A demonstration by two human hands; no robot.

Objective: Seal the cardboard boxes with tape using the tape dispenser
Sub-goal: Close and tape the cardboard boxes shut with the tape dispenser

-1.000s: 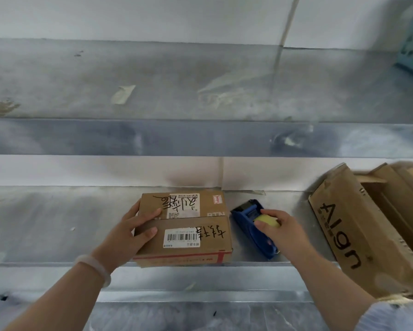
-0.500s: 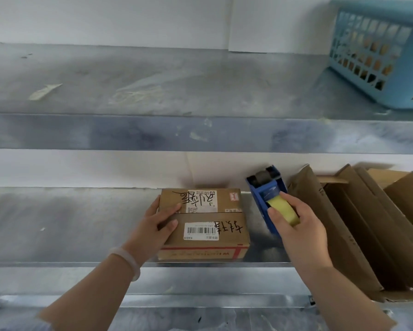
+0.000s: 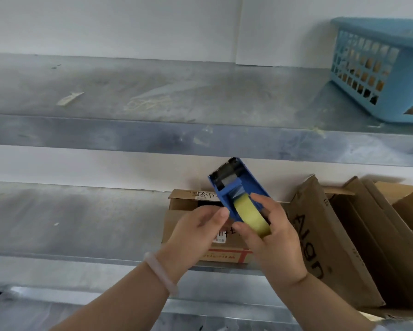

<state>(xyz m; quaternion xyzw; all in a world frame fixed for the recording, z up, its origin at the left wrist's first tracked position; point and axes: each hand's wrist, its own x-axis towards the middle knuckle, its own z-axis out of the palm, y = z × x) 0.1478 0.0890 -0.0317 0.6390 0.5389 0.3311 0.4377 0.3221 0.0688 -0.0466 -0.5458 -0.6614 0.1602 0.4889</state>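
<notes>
Metal shelving against a white wall (image 3: pixel 105 25), two levels in view. Nearest, both forearms come up from below; pale bracelet (image 3: pixel 160 271) on left wrist. Right hand (image 3: pixel 272 237) grips the blue dispenser (image 3: pixel 246 185) in the air, thumb on the left of the yellow tape roll (image 3: pixel 250 218), fingers wrapped on the right side. Toothed cutter end points up and away. Left hand (image 3: pixel 195 232) has bent fingers, thumb tip against the dispenser's left side; cannot tell if it grips or only touches.

Behind and under the hands, a small box (image 3: pixel 184 218) sits on the lower shelf (image 3: pixel 81 223) near its front edge, a barcode label and handwriting on top, and a dark gap between the top flaps. Dispenser is held in front of it, not touching as far as visible. Just right of the box, flattened cartons (image 3: pixel 320 235) lean in a row, the nearest printed "Align".

Upper shelf (image 3: pixel 129 91): a tape scrap (image 3: pixel 70 98) at left, blue basket (image 3: pixel 380 68) far right with brown items showing through its holes.
</notes>
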